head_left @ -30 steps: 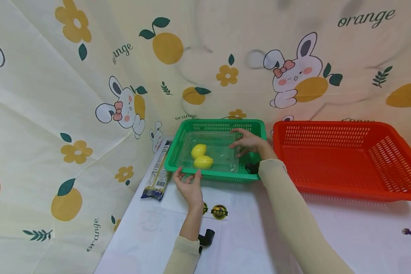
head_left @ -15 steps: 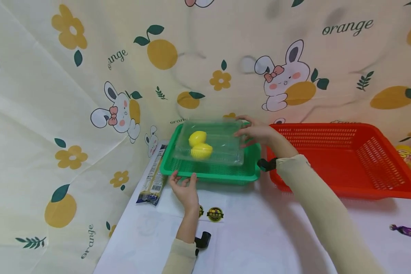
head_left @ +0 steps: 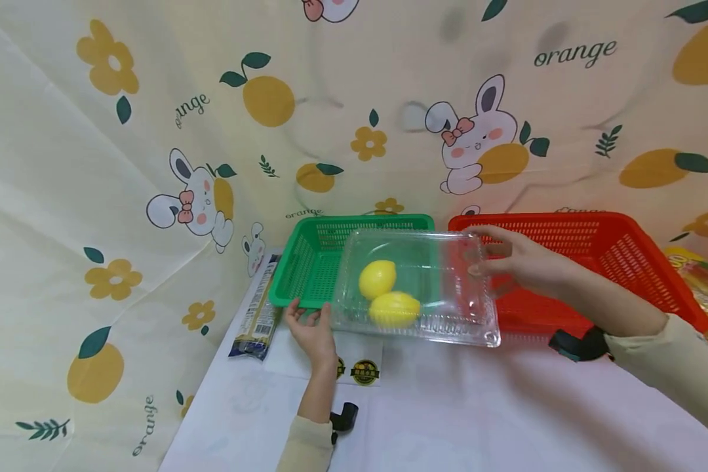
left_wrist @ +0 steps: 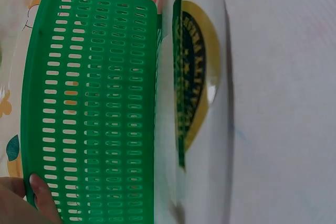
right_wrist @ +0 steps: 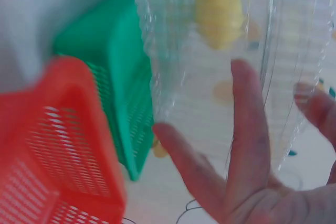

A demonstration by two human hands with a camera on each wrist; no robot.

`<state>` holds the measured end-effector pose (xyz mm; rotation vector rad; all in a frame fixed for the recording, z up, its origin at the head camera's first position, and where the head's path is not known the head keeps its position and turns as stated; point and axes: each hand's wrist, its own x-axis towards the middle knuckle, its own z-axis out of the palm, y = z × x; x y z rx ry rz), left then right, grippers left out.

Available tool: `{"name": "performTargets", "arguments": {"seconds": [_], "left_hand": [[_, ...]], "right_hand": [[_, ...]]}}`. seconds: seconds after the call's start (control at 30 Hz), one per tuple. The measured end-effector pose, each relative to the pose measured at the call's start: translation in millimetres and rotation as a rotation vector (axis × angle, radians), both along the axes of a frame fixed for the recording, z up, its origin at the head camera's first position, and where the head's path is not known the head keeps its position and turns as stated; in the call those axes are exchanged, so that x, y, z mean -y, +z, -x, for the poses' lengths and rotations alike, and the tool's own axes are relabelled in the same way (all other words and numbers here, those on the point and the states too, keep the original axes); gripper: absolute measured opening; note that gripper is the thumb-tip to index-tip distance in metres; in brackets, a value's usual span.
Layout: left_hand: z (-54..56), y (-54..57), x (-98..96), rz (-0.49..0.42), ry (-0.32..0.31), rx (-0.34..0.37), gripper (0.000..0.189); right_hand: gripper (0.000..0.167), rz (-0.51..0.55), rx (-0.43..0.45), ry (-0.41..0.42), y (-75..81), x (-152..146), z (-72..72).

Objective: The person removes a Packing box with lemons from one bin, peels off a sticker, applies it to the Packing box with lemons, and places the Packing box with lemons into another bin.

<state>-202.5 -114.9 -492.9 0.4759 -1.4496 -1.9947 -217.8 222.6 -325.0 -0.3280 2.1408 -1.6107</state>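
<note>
A clear plastic box [head_left: 431, 262] with two lemons [head_left: 394, 309] in it is up in the air, overlapping the green basket [head_left: 297, 239] and the red basket in the head view. My right hand [head_left: 522, 265] holds the box by its right end, fingers spread along the wall. The right wrist view shows those fingertips [right_wrist: 244, 72] against the ribbed plastic, with a lemon [right_wrist: 220, 9] blurred behind it. At the green basket's front left rim, my left hand [head_left: 314, 334] pinches the edge; its thumb [left_wrist: 43, 195] lies on the basket's outer wall in the left wrist view.
The red basket [head_left: 543, 314] stands right of the green one. A long printed packet [head_left: 258, 324] lies along the table's left side. A yellow packet [head_left: 699, 282] sits beyond the red basket. Round black-and-gold labels [head_left: 364, 372] show on a white sheet in front.
My right hand has lifted the plastic box with the lemons out of the green basket and carried it right and nearer. My left hand has stayed at the green basket's rim.
</note>
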Motion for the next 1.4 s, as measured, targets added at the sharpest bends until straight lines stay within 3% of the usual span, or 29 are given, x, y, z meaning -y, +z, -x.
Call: {"name": "performTargets", "arguments": {"seconds": [0.27,0.53,0.77,0.97,1.4], "left_hand": [[1.9,-3.7,-2.5,-0.060,-0.028,-0.017,0.061],[0.5,-0.6,-1.2,-0.050,-0.030,-0.043,0.060],[-0.7,-1.3,-1.0,-0.063,-0.022,-0.041,0.060],[-0.6,-1.2,0.7,-0.065,-0.018,-0.049,0.060],[-0.4,-0.7,-0.2,-0.050,-0.027,-0.047,0.060]], "right_hand": [[0.072,-0.033,-0.119,-0.037,-31.3,-35.6,-63.8],[0.075,0.027,-0.057,0.015,-64.8,-37.9,-92.5],[0.074,0.068,0.032,0.046,-95.1,-40.6,-101.5],[0.076,0.072,0.098,0.013,-115.6,-46.1,-101.3],[0.069,0.089,0.068,0.050,-134.3,-57.5,-94.6]]}}
